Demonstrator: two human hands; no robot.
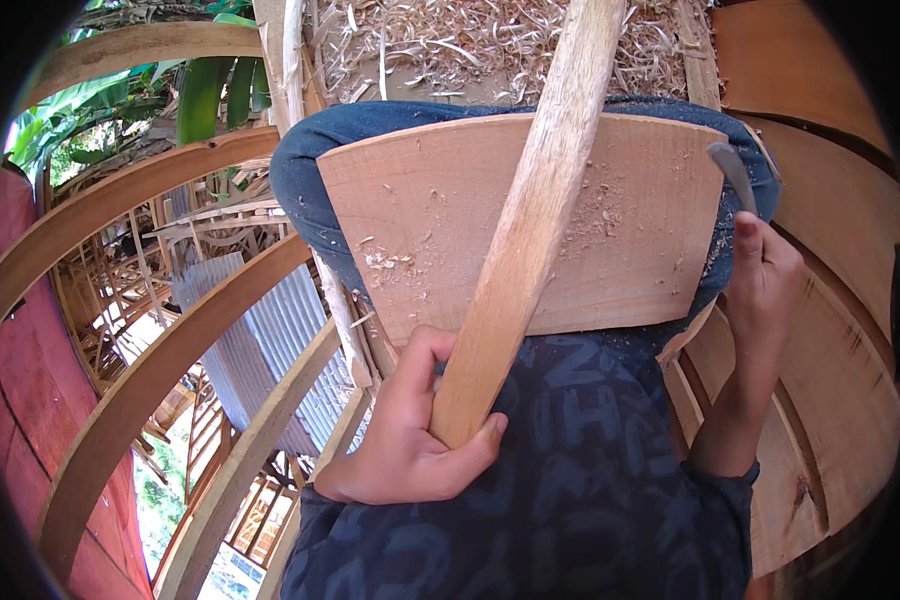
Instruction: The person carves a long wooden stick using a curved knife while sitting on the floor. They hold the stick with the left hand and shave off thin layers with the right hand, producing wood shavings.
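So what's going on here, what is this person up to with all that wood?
A person sits with a flat wooden board resting across their knees. The left hand grips the lower end of a long wooden stick that lies slanted over the board. The right hand holds a blade by the board's right edge. Fine shavings dot the board, with a pile of wood shavings beyond the knees and curved wooden planks around.

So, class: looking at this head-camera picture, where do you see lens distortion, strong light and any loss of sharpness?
In the head view, the curved wooden ribs at left bow towards the dark round rim; daylight whitens the foliage at upper left; the long stick in the left hand, the flat board and the blade in the right hand look sharp, with soft shade only.
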